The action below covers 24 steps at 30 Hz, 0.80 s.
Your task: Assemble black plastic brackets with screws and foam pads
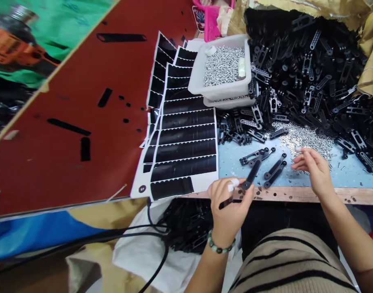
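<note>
Head view: left hand [230, 211], fingers [235, 195] pinched closed on a black plastic link [251, 174], just above the wooden edge of the table [296, 194]. Right hand [312, 169] open and empty, fingers [297, 160] loosely spread, just beside a spill of silver screws [305, 138]. Two more black links [275, 171] lying flat on the pale blue tabletop, between both hands. Farther up, a white tray of screws [198, 73]; to its lower left, overlapping black-printed sticker sheets [186, 138].

Bright even light, faint shadows, warped edges
</note>
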Each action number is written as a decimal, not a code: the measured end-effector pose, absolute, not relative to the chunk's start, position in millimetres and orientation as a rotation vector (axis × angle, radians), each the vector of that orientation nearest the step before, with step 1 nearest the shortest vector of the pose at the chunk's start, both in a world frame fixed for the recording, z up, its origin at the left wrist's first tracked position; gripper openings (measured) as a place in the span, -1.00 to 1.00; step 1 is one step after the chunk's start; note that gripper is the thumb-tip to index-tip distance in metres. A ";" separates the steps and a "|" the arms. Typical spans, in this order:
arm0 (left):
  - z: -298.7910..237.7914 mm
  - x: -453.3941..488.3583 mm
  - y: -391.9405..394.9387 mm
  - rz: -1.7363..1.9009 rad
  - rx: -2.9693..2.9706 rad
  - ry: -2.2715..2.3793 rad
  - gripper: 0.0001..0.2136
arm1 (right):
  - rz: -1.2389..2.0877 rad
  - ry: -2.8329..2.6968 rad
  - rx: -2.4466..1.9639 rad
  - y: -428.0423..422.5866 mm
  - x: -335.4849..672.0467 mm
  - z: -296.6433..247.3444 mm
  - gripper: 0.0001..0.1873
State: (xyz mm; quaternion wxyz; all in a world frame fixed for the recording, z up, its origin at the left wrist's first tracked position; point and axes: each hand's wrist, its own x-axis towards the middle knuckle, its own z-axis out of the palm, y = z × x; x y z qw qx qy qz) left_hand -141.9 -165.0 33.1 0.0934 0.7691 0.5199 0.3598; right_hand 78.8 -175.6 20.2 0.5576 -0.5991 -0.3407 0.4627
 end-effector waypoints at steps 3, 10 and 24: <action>10.2 -152.4 -160.2 0.921 2.306 1.609 -0.93 | 0.990 -0.863 -1.507 -182.5 94.4 9.3 -0.69; -15.2 -150.5 -155.5 0.752 2.303 1.565 -0.86 | 0.801 -1.253 -1.643 -191.5 94.8 -2.2 -0.79; -5.1 -114.6 -184.6 0.589 2.425 1.500 -0.85 | 0.501 -1.991 -1.559 -188.4 84.1 -10.3 -0.74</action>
